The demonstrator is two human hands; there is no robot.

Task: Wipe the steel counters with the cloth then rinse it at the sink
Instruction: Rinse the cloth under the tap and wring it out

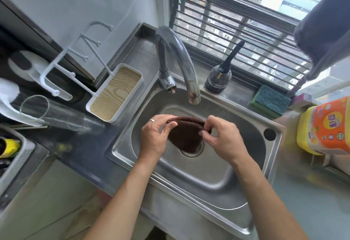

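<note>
A dark brown cloth [186, 135] hangs over the steel sink [204, 175], above the drain. My left hand [155, 137] pinches the cloth's upper left edge between thumb and fingers. My right hand [221, 135] pinches its upper right edge. The cloth is stretched between both hands and droops to a point. The curved steel faucet [181, 58] ends just behind the cloth; no water is seen running. The dark steel counter [81, 148] lies to the left of the sink.
A white tray with a wood-grain bottom [115, 92] and a lying clear glass [51, 113] sit left of the sink. A dark bottle [218, 78], a green sponge [269, 100] and a yellow detergent jug [325, 126] stand along the window side. A grey rack [17, 154] is at far left.
</note>
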